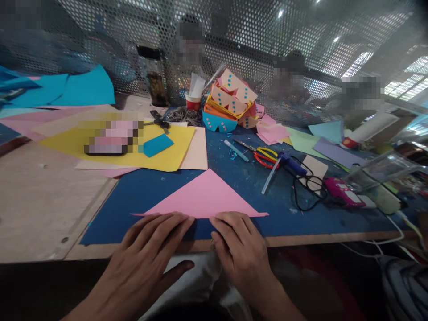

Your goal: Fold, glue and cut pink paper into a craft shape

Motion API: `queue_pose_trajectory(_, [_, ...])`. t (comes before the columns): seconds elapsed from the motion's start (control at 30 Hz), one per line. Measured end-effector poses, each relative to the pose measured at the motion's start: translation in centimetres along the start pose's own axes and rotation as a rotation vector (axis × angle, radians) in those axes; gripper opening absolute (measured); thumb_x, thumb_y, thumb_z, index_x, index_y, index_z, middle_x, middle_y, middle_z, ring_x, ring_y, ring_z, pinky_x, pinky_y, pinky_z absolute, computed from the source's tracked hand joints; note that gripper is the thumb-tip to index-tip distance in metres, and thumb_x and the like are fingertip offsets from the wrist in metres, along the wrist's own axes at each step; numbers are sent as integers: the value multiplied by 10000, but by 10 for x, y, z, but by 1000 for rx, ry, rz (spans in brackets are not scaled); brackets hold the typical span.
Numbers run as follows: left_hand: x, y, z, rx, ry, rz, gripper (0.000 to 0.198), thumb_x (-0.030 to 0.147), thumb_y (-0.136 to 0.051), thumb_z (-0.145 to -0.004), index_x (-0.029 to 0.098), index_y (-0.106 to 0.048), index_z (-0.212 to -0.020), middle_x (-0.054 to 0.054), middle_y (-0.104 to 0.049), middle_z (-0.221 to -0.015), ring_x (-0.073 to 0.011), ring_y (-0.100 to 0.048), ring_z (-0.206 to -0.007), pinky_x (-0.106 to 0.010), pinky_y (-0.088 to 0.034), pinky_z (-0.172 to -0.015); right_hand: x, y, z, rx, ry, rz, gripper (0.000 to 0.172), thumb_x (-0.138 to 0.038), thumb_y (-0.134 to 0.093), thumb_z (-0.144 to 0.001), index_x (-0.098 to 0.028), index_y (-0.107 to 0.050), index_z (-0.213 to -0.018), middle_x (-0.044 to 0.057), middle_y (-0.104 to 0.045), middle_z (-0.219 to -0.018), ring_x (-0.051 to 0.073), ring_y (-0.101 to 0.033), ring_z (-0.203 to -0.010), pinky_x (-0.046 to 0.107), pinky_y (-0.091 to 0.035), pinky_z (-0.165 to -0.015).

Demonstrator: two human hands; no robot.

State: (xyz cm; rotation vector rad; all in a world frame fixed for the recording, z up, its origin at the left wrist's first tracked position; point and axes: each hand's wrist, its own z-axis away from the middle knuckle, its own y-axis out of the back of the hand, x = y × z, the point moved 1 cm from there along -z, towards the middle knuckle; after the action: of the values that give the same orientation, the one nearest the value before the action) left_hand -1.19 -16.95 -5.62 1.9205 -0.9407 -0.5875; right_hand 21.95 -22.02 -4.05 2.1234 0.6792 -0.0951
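A pink sheet of paper (207, 196), folded into a triangle, lies on the blue mat (117, 209) with its point away from me. Its long folded edge runs along the near side, and a thin strip sticks out at both ends. The fingertips of my left hand (147, 249) rest on that edge left of the middle, fingers stretched out and thumb apart. My right hand (239, 245) touches the same edge right of the middle, its fingers bent but laid on the paper. Neither hand grips the sheet.
Scissors (265, 158), a glue gun (292, 162) with its cord, and a magenta box cutter-like object (343, 192) lie right. Behind stand folded paper baskets (230, 96), a paper cup (193, 101) and a bottle (155, 82). Yellow paper (174, 160) with a phone (113, 137) lies left.
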Motion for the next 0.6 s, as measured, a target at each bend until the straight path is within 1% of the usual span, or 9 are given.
queue_pose_trajectory(0.13, [-1, 4, -2, -9, 15, 15, 551, 494, -599, -1024, 185, -572, -1480, -140, -698, -1366, -344, -641, -1210, -523, -394, -1068, 0, -1, 0, -4, -7, -7, 231, -158, -635, -1033, -138, -714, -1250, 102, -765, -1173, 244, -686, -1087, 414, -606, -947])
queue_pose_trajectory(0.23, [-4, 8, -8, -7, 56, 63, 485, 521, -559, -1042, 221, -610, -1419, -110, -726, -1307, -319, -663, -1137, -508, -403, -1030, 0, -1, 0, 1, -14, -10, 233, -147, -631, -1032, -143, -712, -1250, 102, -765, -1174, 246, -686, -1089, 419, -606, -945])
queue_pose_trajectory(0.37, [-17, 13, -15, -19, 208, 97, 330, 403, -486, -1088, 303, -638, -1363, -55, -748, -1243, -287, -677, -1089, -502, -423, -990, -1, -1, 1, 5, -21, -17, 236, -139, -624, -1031, -153, -709, -1252, 96, -762, -1171, 240, -682, -1081, 417, -606, -942])
queue_pose_trajectory(0.43, [-25, 14, -17, -34, 268, 130, 290, 383, -468, -1096, 327, -670, -1298, -38, -748, -1205, -279, -670, -1083, -491, -441, -951, -1, -2, 1, 5, -21, -22, 241, -137, -628, -1028, -151, -707, -1255, 99, -760, -1175, 243, -680, -1084, 419, -603, -946])
queue_pose_trajectory(0.5, [-33, 14, -20, -42, 300, 189, 260, 381, -472, -1095, 321, -700, -1204, -32, -746, -1153, -274, -656, -1064, -474, -459, -912, -1, -2, 1, 9, -19, -24, 242, -127, -633, -1021, -146, -709, -1249, 102, -759, -1174, 247, -679, -1087, 421, -600, -946])
queue_pose_trajectory(0.6, [-43, 14, -24, -41, 355, 264, 285, 435, -467, -1092, 299, -715, -1049, -30, -741, -1058, -270, -634, -996, -466, -469, -894, -1, -2, 0, 17, -15, -25, 241, -120, -637, -1013, -138, -713, -1241, 105, -760, -1161, 249, -680, -1078, 419, -597, -942])
